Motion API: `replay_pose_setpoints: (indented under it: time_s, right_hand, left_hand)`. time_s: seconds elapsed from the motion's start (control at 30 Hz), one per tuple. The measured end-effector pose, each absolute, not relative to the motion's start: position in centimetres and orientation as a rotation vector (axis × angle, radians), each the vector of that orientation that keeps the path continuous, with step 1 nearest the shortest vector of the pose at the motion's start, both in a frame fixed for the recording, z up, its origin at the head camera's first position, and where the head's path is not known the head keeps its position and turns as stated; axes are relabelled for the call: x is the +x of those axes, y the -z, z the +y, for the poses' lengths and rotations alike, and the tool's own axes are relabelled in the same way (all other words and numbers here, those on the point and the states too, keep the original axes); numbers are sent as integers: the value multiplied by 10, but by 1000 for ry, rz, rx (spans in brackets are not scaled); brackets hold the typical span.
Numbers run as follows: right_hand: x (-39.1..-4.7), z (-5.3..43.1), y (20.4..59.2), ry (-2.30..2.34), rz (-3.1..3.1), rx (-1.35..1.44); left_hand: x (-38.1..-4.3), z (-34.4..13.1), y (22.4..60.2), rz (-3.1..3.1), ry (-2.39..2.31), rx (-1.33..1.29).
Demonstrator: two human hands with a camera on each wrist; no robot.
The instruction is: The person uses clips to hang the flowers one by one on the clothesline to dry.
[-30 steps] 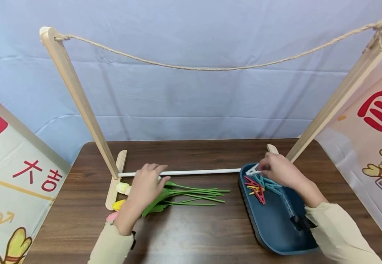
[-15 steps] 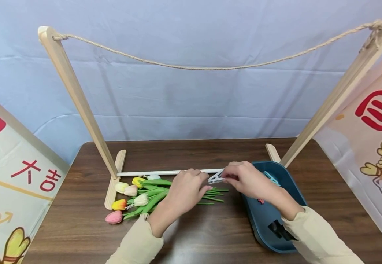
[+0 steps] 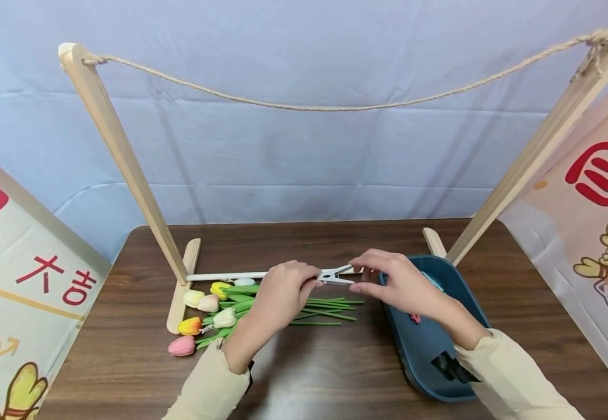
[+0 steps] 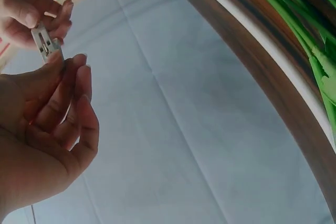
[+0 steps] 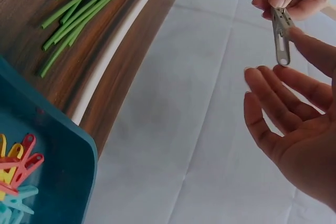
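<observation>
Between the two hands, above the table, is a white clothespin (image 3: 334,276), its handles spread toward the right. The left hand (image 3: 281,294) pinches its nose end between thumb and fingers. At the handle ends, the right hand (image 3: 400,284) has its thumb on one side and its fingers on the other. Up close in the right wrist view, the clothespin (image 5: 282,38) lies against the right thumb, with the other fingers loosely curved. Below the left hand, artificial tulips (image 3: 225,318) with green stems lie on the table, partly hidden by that arm.
A dark blue tray (image 3: 411,373) stands at the right, holding red, yellow and teal clothespins (image 5: 18,163). A wooden frame (image 3: 120,146) carries a sagging rope (image 3: 304,108) above the hands. A white rod (image 3: 230,276) runs low behind the tulips.
The right hand has brought the white clothespin out of the tray, leftward. The left hand has moved right from over the tulips and now pinches the clothespin's nose.
</observation>
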State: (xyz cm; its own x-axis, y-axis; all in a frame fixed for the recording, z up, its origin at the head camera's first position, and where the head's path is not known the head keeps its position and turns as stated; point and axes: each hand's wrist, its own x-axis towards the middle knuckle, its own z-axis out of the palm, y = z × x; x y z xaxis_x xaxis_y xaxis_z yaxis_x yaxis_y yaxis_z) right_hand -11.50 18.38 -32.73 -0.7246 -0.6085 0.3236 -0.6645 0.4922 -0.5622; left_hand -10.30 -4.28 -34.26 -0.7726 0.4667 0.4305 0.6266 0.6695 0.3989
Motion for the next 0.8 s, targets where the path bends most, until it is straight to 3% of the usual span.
replay_pose_setpoints:
  time_s: [0.17,0.37,0.67,0.8]
  right_hand:
    - [-119,184,330,-1176,-2565,1135]
    - [-124,194,333,-1113,-2620,977]
    - [-125,210,341,-1022,-2814,819]
    - [-126,216,343,-1002,-2860,784]
  left_hand:
    - [-108,-48,337,-2656,843,-860]
    - [-124,-60,336,-2851,799,-631]
    - [-128,-49,409,-3105,321,-430]
    - [-127,-47,423,-3137,204,-369]
